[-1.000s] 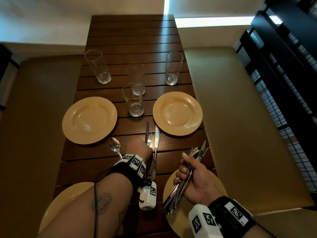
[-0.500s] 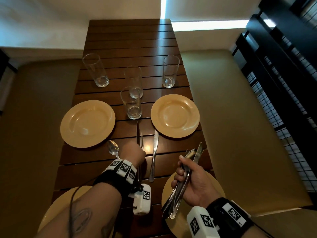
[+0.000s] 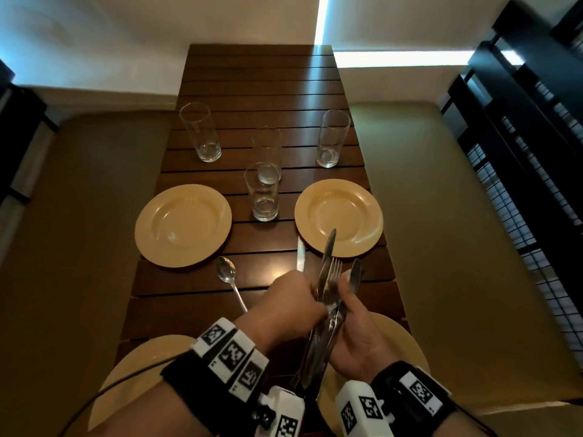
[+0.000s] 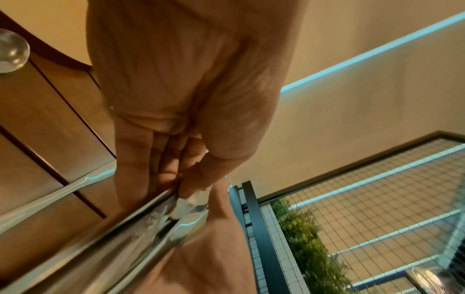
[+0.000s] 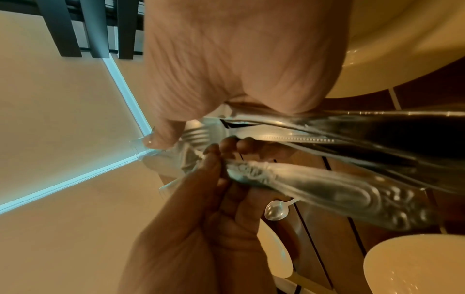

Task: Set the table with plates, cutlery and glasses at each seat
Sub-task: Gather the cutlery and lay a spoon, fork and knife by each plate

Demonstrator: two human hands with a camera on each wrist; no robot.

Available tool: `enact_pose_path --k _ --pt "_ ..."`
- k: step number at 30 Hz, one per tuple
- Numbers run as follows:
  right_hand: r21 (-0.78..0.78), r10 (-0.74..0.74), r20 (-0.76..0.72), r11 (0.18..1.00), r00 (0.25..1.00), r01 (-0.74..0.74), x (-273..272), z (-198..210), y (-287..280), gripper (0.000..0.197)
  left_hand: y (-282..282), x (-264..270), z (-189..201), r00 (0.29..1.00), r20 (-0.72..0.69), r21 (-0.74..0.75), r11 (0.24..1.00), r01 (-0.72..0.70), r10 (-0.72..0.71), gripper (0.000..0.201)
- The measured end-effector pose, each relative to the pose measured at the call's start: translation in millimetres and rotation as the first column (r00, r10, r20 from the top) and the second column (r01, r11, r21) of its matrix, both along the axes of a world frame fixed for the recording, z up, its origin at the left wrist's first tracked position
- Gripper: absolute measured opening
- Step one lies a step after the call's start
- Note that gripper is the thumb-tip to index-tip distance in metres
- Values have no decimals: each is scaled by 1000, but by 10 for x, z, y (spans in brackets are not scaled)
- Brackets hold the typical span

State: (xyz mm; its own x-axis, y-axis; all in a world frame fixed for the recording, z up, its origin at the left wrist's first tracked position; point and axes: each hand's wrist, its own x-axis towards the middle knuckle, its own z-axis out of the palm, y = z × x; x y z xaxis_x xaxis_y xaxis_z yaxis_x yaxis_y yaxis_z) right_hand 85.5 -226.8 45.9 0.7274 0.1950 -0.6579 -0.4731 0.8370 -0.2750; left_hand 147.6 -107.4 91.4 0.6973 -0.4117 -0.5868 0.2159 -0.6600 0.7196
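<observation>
My right hand (image 3: 345,291) grips a cutlery bundle (image 3: 335,274) of forks and knives, upright over the table's near middle. My left hand (image 3: 315,298) has come against it; in the right wrist view its fingers (image 5: 216,159) pinch an ornate-handled knife (image 5: 327,189) beside the rest of the bundle (image 5: 352,135). That knife's blade (image 3: 328,250) sticks up highest. One knife (image 3: 300,253) and a spoon (image 3: 227,272) lie on the slats. Two tan plates (image 3: 183,225) (image 3: 339,217) sit further out, two more (image 3: 135,373) (image 3: 407,345) at the near edge.
Several empty glasses stand beyond the plates: one far left (image 3: 200,132), one far right (image 3: 331,137), two in the middle (image 3: 267,152) (image 3: 262,197). Tan benches (image 3: 441,247) flank the slatted wooden table (image 3: 258,89). A dark railing (image 3: 536,152) runs on the right.
My left hand left the spot by the laid knife and moved right to the bundle. My right hand brought the bundle up and leftward to meet it.
</observation>
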Motion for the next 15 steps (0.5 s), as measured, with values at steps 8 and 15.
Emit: enact_pose_path --k 8,15 --pt "-132 2 -64 991 998 -11 -28 -66 116 47 -64 -285 -52 966 258 60 998 10 -25 15" --pt "-250 -62 -158 968 985 21 -50 -114 137 30 -57 -368 -190 932 351 72 995 65 -87 25"
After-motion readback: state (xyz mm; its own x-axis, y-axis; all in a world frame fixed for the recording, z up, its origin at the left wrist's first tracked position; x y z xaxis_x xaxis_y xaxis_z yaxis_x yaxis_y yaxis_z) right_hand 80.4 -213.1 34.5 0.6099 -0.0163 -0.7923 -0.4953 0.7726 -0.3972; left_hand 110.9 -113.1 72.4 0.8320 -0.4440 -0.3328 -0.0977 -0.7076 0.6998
